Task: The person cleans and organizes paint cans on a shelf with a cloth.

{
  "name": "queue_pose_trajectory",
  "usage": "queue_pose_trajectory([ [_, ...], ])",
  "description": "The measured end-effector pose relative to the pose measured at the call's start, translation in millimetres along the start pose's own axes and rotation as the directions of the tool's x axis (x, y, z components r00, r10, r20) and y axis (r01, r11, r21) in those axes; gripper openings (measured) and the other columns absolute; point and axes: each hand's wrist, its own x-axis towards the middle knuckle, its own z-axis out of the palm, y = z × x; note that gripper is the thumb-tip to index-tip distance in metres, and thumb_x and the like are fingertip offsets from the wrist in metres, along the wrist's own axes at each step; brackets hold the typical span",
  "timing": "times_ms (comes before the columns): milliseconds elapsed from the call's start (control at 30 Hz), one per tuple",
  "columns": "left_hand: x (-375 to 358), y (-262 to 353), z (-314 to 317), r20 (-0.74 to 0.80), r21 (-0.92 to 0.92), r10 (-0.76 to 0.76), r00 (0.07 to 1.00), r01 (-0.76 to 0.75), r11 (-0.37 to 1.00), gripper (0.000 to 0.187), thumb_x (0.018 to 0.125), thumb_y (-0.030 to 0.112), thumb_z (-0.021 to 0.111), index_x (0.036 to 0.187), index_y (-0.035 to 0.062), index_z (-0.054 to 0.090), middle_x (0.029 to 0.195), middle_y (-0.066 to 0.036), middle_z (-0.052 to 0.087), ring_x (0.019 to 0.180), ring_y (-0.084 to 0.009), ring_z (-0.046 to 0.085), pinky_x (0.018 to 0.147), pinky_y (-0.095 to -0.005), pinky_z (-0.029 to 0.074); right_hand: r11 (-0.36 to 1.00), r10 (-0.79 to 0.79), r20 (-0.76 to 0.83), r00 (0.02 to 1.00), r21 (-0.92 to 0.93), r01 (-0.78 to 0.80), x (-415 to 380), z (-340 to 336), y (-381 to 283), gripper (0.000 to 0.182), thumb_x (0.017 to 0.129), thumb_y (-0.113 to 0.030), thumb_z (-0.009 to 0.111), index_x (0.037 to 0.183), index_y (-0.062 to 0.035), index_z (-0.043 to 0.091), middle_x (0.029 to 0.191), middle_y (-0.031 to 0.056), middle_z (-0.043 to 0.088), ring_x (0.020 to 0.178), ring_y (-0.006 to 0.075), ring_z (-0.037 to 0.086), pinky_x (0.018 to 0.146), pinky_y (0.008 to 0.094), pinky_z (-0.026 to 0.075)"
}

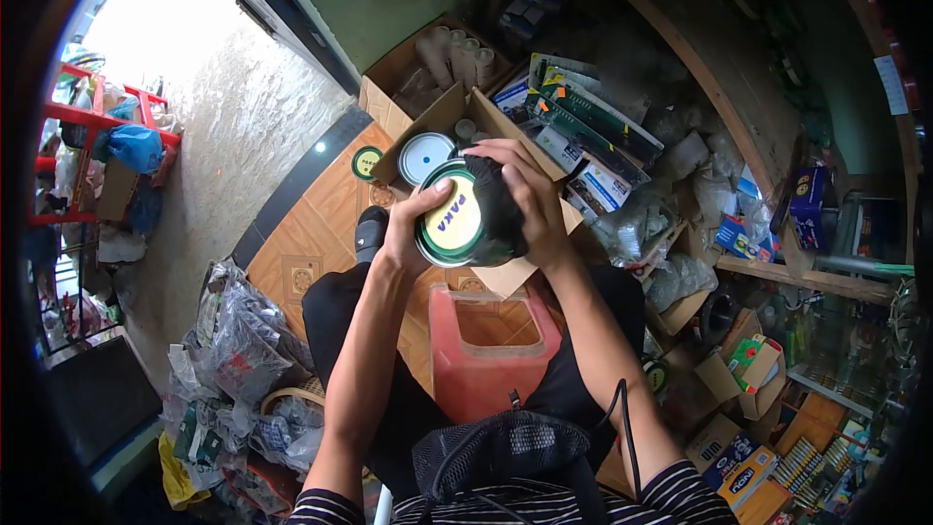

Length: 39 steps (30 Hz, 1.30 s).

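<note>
A round tin [453,224] with a green rim and a pale yellow lid lettered "PAKA" is tilted toward me in front of my knees. My left hand [412,219] grips its left side, thumb over the lid's edge. Wrapped over the tin's right side is a crumpled black cloth [498,214], which my right hand [533,196] presses against it with curled fingers. Just beyond, a tin with a whitish lid [426,157] stands in an open cardboard box [433,117]. A yellow and green "PAKA" lid [366,163] shows on the tiled floor left of the box.
Between my legs stands a red plastic stool [483,369]. Packaged goods [593,136] and plastic bags are piled at the right. Bagged items [243,350] heap up at the left, and a red rack [107,136] stands outside the doorway. Another carton [389,109] holds white tubes.
</note>
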Motion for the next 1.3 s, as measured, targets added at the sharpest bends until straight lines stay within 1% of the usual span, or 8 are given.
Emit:
queue_pose_trajectory([
  [267,16,2,3,-0.040,-0.322,0.258,0.965,-0.257,0.911,0.048,0.106,0.040,0.051,0.138,0.0048,0.060,0.132,-0.016,0.068,0.119,-0.0274,0.068,0.107,-0.0420,0.054,0.819,-0.219,0.066,0.973,-0.530,0.220,-17,43,-1,0.069,0.102,-0.049,0.061,0.153,-0.0048,0.047,0.155,0.0260,0.038,0.145,0.0481,0.036,0.120,0.0561,0.031],
  [433,6,16,8,0.095,0.102,0.239,0.966,-0.248,0.963,0.063,0.095,0.026,0.069,0.148,0.0045,0.043,0.132,-0.010,0.061,0.121,-0.0201,0.063,0.107,-0.0376,0.051,0.852,-0.192,-0.062,0.980,-0.506,0.135,-7,14,-10,0.092,0.080,-0.047,0.083,0.153,-0.0071,0.046,0.153,0.0218,0.039,0.144,0.0412,0.038,0.119,0.0530,0.034],
  [567,6,13,8,0.049,0.241,0.187,0.981,-0.193,0.951,0.071,0.089,0.030,0.077,0.147,0.0078,0.043,0.130,-0.010,0.059,0.123,-0.0223,0.059,0.106,-0.0374,0.047,0.982,0.044,-0.027,0.999,-0.183,-0.048,-7,-8,-10,0.065,0.089,-0.038,0.073,0.144,-0.0053,0.058,0.147,0.0212,0.050,0.140,0.0387,0.046,0.119,0.0487,0.035],
  [633,13,0,14,0.044,0.287,0.234,0.971,-0.237,0.928,0.078,0.088,0.033,0.079,0.152,0.0091,0.040,0.129,-0.009,0.059,0.122,-0.0223,0.059,0.106,-0.0369,0.047,0.923,-0.049,0.030,0.998,-0.380,0.057,-8,-6,-9,0.063,0.095,-0.039,0.069,0.147,-0.0059,0.056,0.149,0.0215,0.049,0.142,0.0406,0.043,0.121,0.0501,0.032],
  [967,17,-13,18,-0.097,-0.448,0.169,0.981,-0.194,0.873,0.068,0.102,0.068,0.048,0.144,0.0156,0.057,0.138,-0.015,0.063,0.125,-0.0315,0.062,0.111,-0.0467,0.049,0.816,-0.163,0.229,0.960,-0.515,0.262,-12,24,13,0.061,0.107,-0.052,0.049,0.156,-0.0167,0.049,0.162,0.0140,0.043,0.153,0.0435,0.029,0.125,0.0561,0.026],
  [1100,21,-25,-8,0.052,-0.339,-0.059,0.997,0.073,0.938,0.066,0.101,0.052,0.063,0.150,0.0111,0.046,0.138,-0.009,0.062,0.120,-0.0242,0.065,0.106,-0.0410,0.053,0.784,-0.287,-0.084,0.954,-0.592,0.184,2,21,6,0.047,0.108,-0.034,0.051,0.141,-0.0020,0.059,0.141,0.0203,0.057,0.133,0.0396,0.051,0.114,0.0497,0.040],
  [1167,18,-22,11,0.068,0.171,0.054,0.996,-0.065,0.983,0.056,0.102,0.044,0.067,0.143,0.0092,0.052,0.128,-0.007,0.064,0.110,-0.0174,0.066,0.098,-0.0349,0.056,0.955,0.059,-0.165,0.984,-0.278,-0.104,6,-6,-3,0.043,0.107,-0.028,0.048,0.133,0.0017,0.065,0.128,0.0194,0.065,0.122,0.0353,0.059,0.108,0.0422,0.044],
  [1300,17,-29,24,0.020,0.231,0.054,0.998,-0.057,0.971,0.044,0.100,0.023,0.072,0.135,0.0053,0.052,0.121,-0.005,0.063,0.108,-0.0128,0.064,0.095,-0.0304,0.055,0.978,0.208,0.012,0.978,-0.027,-0.208,-5,-29,14,0.046,0.108,-0.030,0.044,0.128,0.0045,0.067,0.124,0.0212,0.066,0.119,0.0347,0.062,0.107,0.0401,0.044],
])
